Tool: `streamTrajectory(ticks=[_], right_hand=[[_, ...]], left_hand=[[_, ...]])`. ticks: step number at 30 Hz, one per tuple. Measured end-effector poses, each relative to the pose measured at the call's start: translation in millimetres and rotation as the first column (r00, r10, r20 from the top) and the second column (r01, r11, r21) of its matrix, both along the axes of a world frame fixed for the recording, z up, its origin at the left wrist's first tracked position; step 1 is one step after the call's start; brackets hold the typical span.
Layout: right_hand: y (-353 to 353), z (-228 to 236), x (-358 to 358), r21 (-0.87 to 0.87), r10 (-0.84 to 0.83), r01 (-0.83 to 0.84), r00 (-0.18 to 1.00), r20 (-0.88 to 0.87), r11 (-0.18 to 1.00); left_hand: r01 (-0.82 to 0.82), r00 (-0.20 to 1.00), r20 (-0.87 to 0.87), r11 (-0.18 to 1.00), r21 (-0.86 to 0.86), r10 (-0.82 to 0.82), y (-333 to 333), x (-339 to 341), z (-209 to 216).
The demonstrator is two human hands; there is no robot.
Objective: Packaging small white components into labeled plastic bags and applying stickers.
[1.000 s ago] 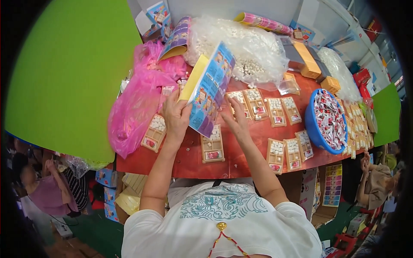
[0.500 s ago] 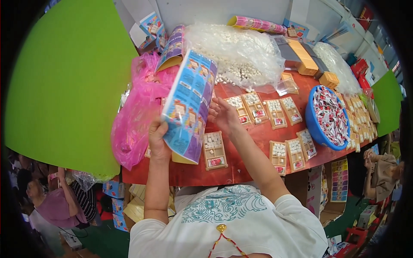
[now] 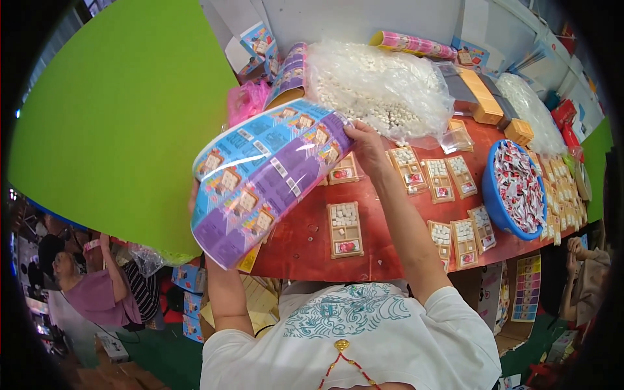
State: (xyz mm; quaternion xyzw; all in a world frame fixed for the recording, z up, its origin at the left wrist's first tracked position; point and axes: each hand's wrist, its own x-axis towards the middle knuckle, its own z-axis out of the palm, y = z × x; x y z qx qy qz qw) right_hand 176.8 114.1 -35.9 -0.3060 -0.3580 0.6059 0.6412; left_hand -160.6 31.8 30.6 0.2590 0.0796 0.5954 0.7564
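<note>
A glossy blue and purple printed sheet [image 3: 260, 175], curved and with small repeated pictures, is spread between my two hands above the table's left part. My right hand [image 3: 365, 144] pinches its upper right corner. At its left edge my left hand [image 3: 194, 194] holds on, mostly hidden behind the sheet. Just right of the sheet lies a small tan divided tray [image 3: 345, 231] with white cubes and a red packet in it. Another such tray [image 3: 342, 170] is partly covered by my right hand and the sheet.
More filled trays [image 3: 441, 177] lie on the red table [image 3: 383, 227]. A blue basin [image 3: 492, 195] of small packets stands at right. Behind are a clear bag [image 3: 383, 81] of white cubes and a rolled printed sheet [image 3: 416, 44]. A green panel [image 3: 117, 130] rises at left.
My right hand has taken hold of the sheet's corner. The sheet has swung from near upright to slanting and is spread wider, now covering most of the pink bag. The view has shifted slightly left.
</note>
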Motion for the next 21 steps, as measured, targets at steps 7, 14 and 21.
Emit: streamTrajectory(ticks=[7,14,21], right_hand=[[8,52,11,0.121,0.042,-0.062,0.985,0.166,0.991],[-9,130,9,0.212,0.082,-0.241,0.820,0.566,0.947],[0,163,-13,0.407,-0.088,-0.296,0.708,0.701,0.864]], left_hand=[[0.069,0.939,-0.343,0.993,0.099,-0.031,41,-90,-28],[0.568,0.598,-0.667,0.822,-0.039,-0.444,19,-44,54],[0.165,0.731,-0.658,0.982,-0.089,-0.182,-2,-9,44]])
